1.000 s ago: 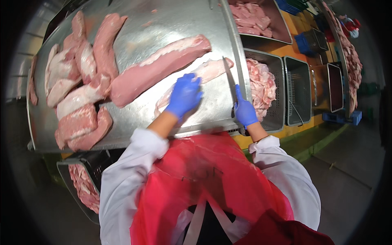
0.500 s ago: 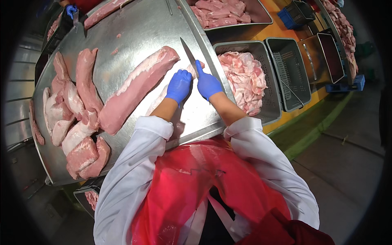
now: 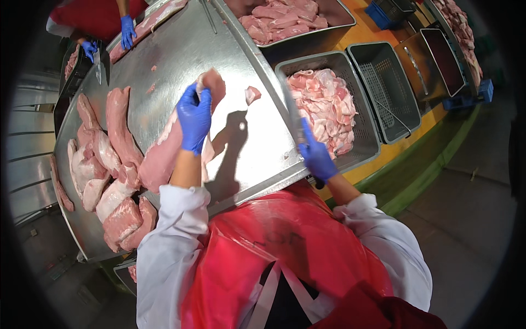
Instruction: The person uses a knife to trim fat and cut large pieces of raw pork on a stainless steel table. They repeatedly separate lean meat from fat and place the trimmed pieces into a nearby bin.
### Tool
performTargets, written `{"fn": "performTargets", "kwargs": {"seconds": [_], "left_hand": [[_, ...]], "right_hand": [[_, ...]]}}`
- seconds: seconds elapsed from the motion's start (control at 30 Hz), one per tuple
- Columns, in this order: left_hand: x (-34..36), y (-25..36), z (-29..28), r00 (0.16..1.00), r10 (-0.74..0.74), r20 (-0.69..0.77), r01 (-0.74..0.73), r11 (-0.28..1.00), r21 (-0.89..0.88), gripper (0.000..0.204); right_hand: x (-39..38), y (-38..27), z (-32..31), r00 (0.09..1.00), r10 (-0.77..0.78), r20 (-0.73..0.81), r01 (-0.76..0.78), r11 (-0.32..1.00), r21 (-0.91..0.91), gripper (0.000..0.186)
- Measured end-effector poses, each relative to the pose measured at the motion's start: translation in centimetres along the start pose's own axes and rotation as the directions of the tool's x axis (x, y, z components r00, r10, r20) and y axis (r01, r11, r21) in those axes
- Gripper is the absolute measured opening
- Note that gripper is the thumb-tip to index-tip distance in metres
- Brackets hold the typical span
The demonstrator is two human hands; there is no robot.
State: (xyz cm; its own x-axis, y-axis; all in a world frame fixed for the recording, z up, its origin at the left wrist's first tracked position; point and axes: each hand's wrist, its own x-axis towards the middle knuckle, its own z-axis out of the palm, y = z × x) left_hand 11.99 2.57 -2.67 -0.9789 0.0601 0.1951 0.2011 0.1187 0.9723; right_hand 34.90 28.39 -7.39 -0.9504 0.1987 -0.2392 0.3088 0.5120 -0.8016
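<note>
At near edge of steel table [image 3: 263,151], right hand [image 3: 319,158] gripping knife [image 3: 301,131], blade blurred. Farther in, raised left hand [image 3: 194,118] pinching pale meat strip [image 3: 207,154], hanging beside wrist; long loin [image 3: 159,163] behind it on table. Beyond, small scrap [image 3: 252,95]; far side, co-worker's gloved hand [image 3: 127,33].

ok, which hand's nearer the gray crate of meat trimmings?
Right: the right hand is at the near left corner of the gray crate; the left hand is farther left, over the long loin.
</note>
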Motion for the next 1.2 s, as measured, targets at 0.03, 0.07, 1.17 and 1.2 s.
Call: {"fn": "performTargets", "kwargs": {"seconds": [0.03, 0.07, 1.17, 1.2], "left_hand": [[-0.5, 5.2, 0.7, 1.0, 0.013, 0.0, -0.013, 0.997, -0.078, 0.011], [-0.8, 9.4, 1.7, 0.999, 0.054, 0.004, -0.053, 0.99, -0.132, 0.012], [-25.1, -2.9, -35.1, 0.936, 0.333, -0.115, 0.015, 0.286, 0.958, 0.028], [-26.7, 1.9, -38.9, 0.952, 0.159, -0.26, 0.207, 0.29, 0.934, 0.028]], "right_hand": [[-0.9, 1.3, -1.6, 0.996, -0.032, -0.089, 0.03, 0.999, -0.02, 0.073], [-1.7, 2.6, -3.1, 0.982, -0.067, -0.178, 0.06, 0.997, -0.047, 0.073], [11.2, -6.8, 8.2, 0.986, -0.07, 0.154, 0.031, 0.97, 0.24, 0.053], [14.1, -7.4, 10.0, 0.987, -0.11, 0.116, 0.072, 0.955, 0.287, 0.059]]}}
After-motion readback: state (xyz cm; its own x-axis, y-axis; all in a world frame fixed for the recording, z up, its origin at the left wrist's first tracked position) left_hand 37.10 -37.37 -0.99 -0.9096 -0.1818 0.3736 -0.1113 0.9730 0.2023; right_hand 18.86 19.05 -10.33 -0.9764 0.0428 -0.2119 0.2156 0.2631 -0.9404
